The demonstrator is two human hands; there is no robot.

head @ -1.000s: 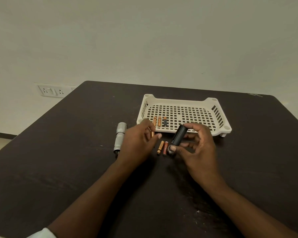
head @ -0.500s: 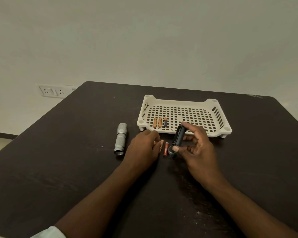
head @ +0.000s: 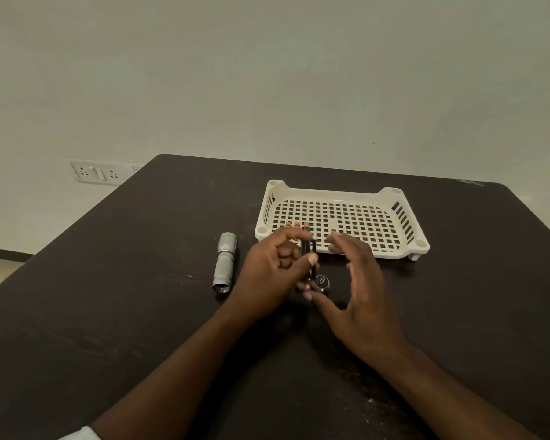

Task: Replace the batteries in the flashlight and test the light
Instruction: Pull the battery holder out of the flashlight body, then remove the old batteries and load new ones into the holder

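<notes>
Left hand grips the black battery holder at table centre. Right hand, fingers spread, holds nothing. Flashlight at 9 o'clock; cap at 5; tray at 12.

Batts half hidden behind hands.

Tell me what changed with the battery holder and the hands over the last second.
The black battery holder passed from the right hand to the left hand, which now grips it. The right hand let go and hovers open beside it. The loose batteries on the table are now hidden behind the hands. The flashlight body, tail cap and tray stayed put.
</notes>
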